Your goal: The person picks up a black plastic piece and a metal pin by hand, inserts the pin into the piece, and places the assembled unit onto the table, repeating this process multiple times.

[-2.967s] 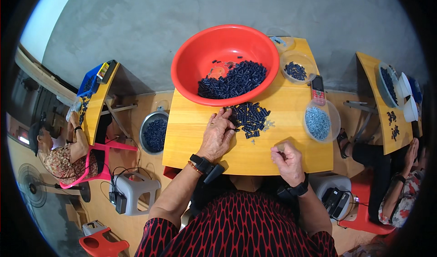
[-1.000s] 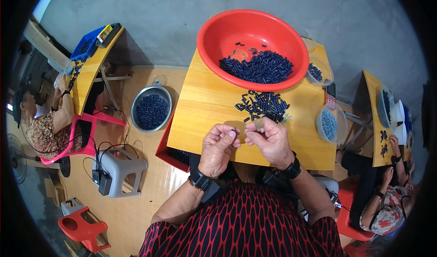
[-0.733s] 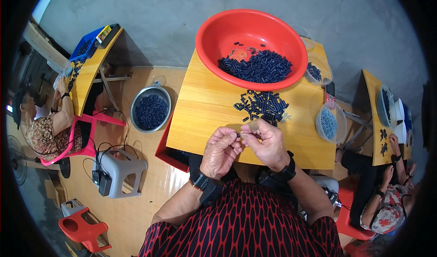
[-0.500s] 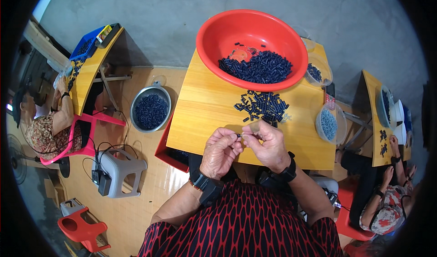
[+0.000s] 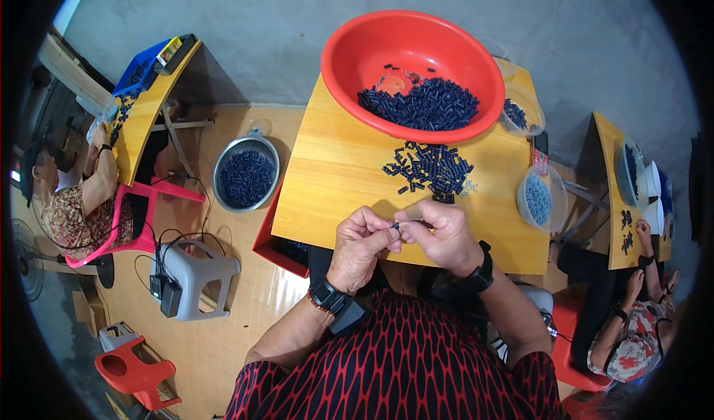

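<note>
Over the near edge of the yellow table [image 5: 320, 197], my two hands meet at the fingertips. My left hand [image 5: 362, 249] pinches a small dark blue tube piece [image 5: 396, 226], mostly covered by the fingers. Thumb and forefinger of my right hand [image 5: 444, 240] are closed at its other end; whatever they grip is too small to make out. Just beyond lies a loose pile of dark blue tube pieces [image 5: 428, 168]. Behind it stands a large red basin [image 5: 476, 55], partly filled with the same pieces. A clear tub of light blue small parts [image 5: 537, 199] sits at the table's right edge.
Another clear tub [image 5: 523, 113] holds dark pieces, near a red and black device [image 5: 541, 152]. On the left are a metal bowl of dark pieces [image 5: 248, 178], a red crate [image 5: 277, 255] and a grey stool [image 5: 195, 279]. People work at side tables left and right.
My right hand has rolled a little inward, its fingers folding closer to the left fingertips. The dark piece is still between the hands. The whole view has shifted slightly.
</note>
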A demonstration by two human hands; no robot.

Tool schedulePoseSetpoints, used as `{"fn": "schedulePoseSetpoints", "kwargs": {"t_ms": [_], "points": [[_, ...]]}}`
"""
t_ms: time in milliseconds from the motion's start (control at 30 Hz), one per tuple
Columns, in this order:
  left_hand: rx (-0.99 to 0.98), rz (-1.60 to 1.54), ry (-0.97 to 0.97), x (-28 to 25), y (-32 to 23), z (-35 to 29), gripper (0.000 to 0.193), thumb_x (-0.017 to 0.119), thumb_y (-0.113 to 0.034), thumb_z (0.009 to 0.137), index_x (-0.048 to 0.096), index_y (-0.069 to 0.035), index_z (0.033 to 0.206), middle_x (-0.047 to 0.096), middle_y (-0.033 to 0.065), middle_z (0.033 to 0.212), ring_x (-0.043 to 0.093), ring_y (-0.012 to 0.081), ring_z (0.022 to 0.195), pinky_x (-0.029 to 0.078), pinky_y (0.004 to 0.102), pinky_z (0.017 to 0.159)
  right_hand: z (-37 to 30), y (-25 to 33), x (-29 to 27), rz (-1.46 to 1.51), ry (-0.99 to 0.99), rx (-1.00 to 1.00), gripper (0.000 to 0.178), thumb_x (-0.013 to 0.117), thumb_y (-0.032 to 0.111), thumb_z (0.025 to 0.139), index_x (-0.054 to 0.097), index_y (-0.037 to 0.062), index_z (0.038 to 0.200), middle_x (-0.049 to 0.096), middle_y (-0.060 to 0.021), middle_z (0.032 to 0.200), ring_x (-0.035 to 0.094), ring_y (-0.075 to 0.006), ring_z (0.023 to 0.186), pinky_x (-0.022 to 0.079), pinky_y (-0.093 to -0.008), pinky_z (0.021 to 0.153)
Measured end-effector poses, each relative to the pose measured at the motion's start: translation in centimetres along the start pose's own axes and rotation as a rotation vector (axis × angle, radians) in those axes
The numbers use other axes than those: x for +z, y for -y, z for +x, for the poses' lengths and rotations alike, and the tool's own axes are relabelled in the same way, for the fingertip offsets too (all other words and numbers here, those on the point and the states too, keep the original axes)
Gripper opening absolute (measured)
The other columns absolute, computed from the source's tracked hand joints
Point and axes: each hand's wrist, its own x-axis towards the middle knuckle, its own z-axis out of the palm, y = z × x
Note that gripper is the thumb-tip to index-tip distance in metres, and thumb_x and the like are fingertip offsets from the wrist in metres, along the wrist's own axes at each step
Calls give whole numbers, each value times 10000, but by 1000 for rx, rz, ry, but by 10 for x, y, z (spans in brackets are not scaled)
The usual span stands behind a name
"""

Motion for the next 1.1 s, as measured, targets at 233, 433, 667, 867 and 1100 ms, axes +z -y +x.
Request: {"fn": "schedulePoseSetpoints", "kwargs": {"t_ms": [233, 433, 667, 867, 1100], "points": [[-17, -60, 7, 5, 0, 3, 112, 615, 50, 905, 573, -54, 905, 690, 124, 896, 668, 168, 720, 566, 291, 664, -9, -17, 1, 435, -43, 242, 70, 647, -6, 904, 655, -36, 966, 687, -62, 898, 661, -89, 789, 551, -242, 691], [-53, -67, 9, 1, 0, 1, 105, 616, 45, 907, 575, -51, 894, 693, 127, 897, 666, 167, 711, 565, 292, 666, -9, -11, -2, 81, -20, 18, 27, 666, -17, 851, 667, -27, 876, 681, -89, 838, 657, -151, 740, 513, -285, 656], [32, 176, 16, -4, 6, 3, 119, 629, 69, 892, 571, -35, 886, 691, 124, 878, 658, 158, 688, 563, 286, 664, -6, -11, -5, 39, 25, -124, 32, 657, -2, 839, 675, -25, 851, 665, -100, 804, 646, -205, 729, 493, -288, 656], [149, 97, -69, -17, 4, 21, 128, 614, 85, 894, 566, -30, 921, 670, 102, 868, 655, 155, 699, 567, 286, 677, 28, -40, -25, -216, -157, 68, 90, 653, 15, 847, 671, -44, 913, 613, -132, 786, 617, -236, 701, 474, -334, 636], [143, 64, -97, -23, 2, 23, 131, 604, 47, 917, 601, -12, 1035, 659, 77, 879, 644, 150, 742, 564, 290, 725, 67, -47, -24, -531, -81, -23, 58, 645, 25, 785, 656, -14, 826, 634, -181, 881, 629, -392, 801, 503, -470, 719]]}}
